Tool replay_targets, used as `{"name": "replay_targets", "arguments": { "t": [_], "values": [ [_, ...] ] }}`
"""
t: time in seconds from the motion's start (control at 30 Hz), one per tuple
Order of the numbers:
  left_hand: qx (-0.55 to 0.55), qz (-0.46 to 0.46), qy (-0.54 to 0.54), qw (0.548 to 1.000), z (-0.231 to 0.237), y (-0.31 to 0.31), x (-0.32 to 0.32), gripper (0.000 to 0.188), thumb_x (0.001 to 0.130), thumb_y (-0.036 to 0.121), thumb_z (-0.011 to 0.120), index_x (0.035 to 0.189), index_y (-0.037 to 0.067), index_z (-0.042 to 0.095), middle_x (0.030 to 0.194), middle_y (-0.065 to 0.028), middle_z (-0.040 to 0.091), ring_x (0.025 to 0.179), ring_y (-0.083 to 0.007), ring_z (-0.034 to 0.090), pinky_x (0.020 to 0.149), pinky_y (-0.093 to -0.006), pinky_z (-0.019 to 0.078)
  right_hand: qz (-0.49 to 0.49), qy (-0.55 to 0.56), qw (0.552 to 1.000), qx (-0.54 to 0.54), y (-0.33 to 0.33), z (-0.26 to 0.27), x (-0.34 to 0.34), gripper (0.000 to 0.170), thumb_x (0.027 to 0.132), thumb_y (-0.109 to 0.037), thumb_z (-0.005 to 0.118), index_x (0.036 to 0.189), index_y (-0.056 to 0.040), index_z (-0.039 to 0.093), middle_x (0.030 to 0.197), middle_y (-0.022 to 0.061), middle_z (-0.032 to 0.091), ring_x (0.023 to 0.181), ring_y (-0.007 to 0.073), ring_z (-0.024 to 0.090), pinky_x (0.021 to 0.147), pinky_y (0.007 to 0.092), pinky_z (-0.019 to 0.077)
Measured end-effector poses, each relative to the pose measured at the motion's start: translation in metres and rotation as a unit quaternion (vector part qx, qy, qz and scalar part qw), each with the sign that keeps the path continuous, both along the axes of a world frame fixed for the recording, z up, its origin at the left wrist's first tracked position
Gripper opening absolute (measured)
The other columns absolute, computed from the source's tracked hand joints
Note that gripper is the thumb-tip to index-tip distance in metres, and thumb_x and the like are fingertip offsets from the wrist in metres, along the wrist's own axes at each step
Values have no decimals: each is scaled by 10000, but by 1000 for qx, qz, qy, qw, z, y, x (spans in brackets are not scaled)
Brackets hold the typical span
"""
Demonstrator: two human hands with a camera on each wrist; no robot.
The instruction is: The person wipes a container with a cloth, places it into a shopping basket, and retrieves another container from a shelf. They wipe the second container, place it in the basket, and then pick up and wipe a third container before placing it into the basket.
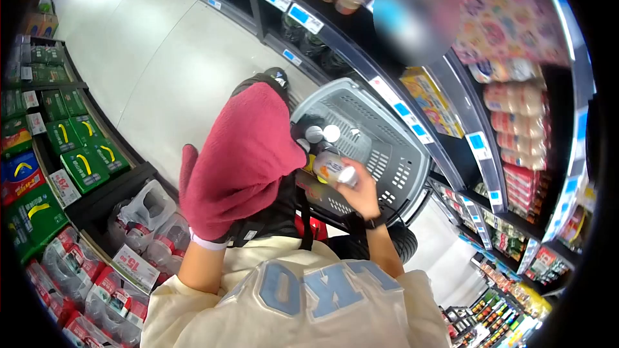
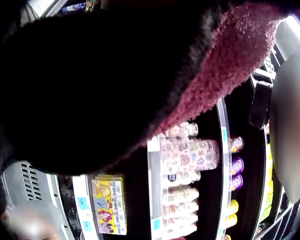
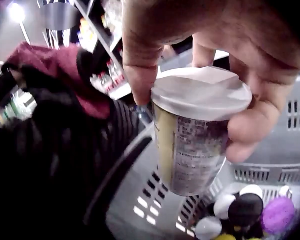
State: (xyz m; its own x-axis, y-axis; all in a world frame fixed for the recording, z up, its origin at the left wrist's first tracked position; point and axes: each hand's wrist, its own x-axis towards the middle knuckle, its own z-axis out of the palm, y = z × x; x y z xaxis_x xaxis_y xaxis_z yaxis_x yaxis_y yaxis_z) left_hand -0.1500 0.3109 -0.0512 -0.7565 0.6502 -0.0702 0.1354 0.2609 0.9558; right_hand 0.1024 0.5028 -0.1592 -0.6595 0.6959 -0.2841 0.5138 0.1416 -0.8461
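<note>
My right hand [image 1: 364, 194] grips a labelled cup [image 1: 327, 166] with a white lid, fingers and thumb around the lid's edge. In the right wrist view the cup [image 3: 187, 150] hangs upright above a grey shopping basket [image 1: 412, 154]. Several containers lie in the basket, among them ones with a white lid [image 1: 331, 133], a black lid [image 3: 246, 210] and a purple lid [image 3: 278, 215]. A pink fleece garment [image 1: 242, 154] drapes over my left forearm and hides the left hand. Black fabric and the garment's pink edge [image 2: 235, 60] fill much of the left wrist view.
Shelves with price tags [image 1: 305, 18] rise right beside the basket, carrying a yellow box [image 1: 431, 100] and wrapped packs [image 1: 516, 119]. On the left stand green packs [image 1: 84, 167] and bundled bottles [image 1: 116, 296]. Pale floor tiles [image 1: 174, 26] stretch ahead.
</note>
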Motion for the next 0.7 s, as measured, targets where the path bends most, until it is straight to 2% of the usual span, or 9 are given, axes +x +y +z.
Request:
{"name": "replay_targets", "arguments": {
  "t": [0.1, 0.17, 0.23, 0.37, 0.43, 0.47, 0.57, 0.63, 0.7],
  "values": [
    [64, -62, -6, 996, 2, 23, 21, 615, 677, 60, 709, 1257, 37, 504, 1262, -220, 527, 1156, -316, 531, 997, -377, 424, -109, 100, 974, -172, -8, 85, 18, 603, 710, -36, 777, 1267, -50, 549, 1188, 108, 605, 1062, 208, 627, 908, 321, 506],
    [110, -113, -18, 987, 5, 43, 40, 596, 673, 37, 697, 1241, 42, 519, 1243, -213, 545, 1137, -307, 549, 983, -373, 435, -116, 144, 974, -133, -16, 133, 31, 620, 733, 7, 747, 1302, -9, 500, 1217, 100, 568, 1086, 215, 613, 916, 325, 510],
    [158, -179, -37, 970, 11, 67, 62, 578, 669, 14, 685, 1226, 47, 534, 1224, -206, 564, 1118, -298, 567, 969, -368, 447, -108, 196, 970, -98, -29, 171, 44, 686, 704, 17, 751, 1318, 47, 446, 1271, 185, 527, 1161, 255, 575, 952, 347, 491],
    [221, -356, -78, 905, 40, 118, 101, 472, 691, 16, 630, 1156, 25, 548, 1148, -140, 597, 1028, -309, 584, 863, -381, 454, -68, 275, 954, 97, -55, 182, 53, 904, 604, -78, 849, 1366, 5, 370, 1311, 248, 484, 1236, 330, 498, 1041, 433, 386],
    [201, -456, 192, 845, 59, 128, 114, 914, 654, 278, 767, 1389, -58, 341, 1337, -214, 495, 1112, -394, 528, 981, -466, 385, -134, 241, 942, 192, -74, 177, 51, 912, 658, -259, 854, 1367, -5, 340, 1337, 248, 438, 1250, 339, 463, 1057, 451, 355],
    [207, -466, 195, 837, 51, 125, 121, 914, 654, 278, 767, 1389, -58, 341, 1337, -214, 495, 1112, -394, 528, 981, -466, 385, -143, 223, 929, 257, -78, 173, 51, 900, 667, -314, 849, 1353, -31, 340, 1292, 235, 461, 1225, 349, 472, 1040, 466, 362],
    [236, -435, 213, 843, 27, 111, 135, 773, 661, 262, 759, 1300, -51, 458, 1190, -205, 582, 995, -382, 573, 881, -440, 453, -158, 208, 898, 354, -89, 170, 54, 865, 666, -308, 855, 1334, -72, 359, 1283, 234, 467, 1205, 370, 480, 1018, 473, 382],
    [160, -415, 240, 863, 39, 111, 137, 563, 674, 242, 743, 1142, -20, 573, 1010, -179, 618, 888, -376, 586, 782, -446, 477, -143, 234, 886, 375, -92, 176, 49, 856, 643, -208, 868, 1337, -113, 376, 1302, 215, 465, 1231, 421, 477, 1029, 520, 384],
    [206, -420, 221, 856, 53, 115, 134, 389, 695, 198, 719, 1022, 19, 605, 922, -162, 606, 869, -372, 583, 771, -443, 467, -129, 281, 880, 359, -96, 177, 45, 869, 621, -143, 874, 1336, -122, 381, 1309, 209, 463, 1265, 454, 455, 1051, 548, 371]
  ]
}}
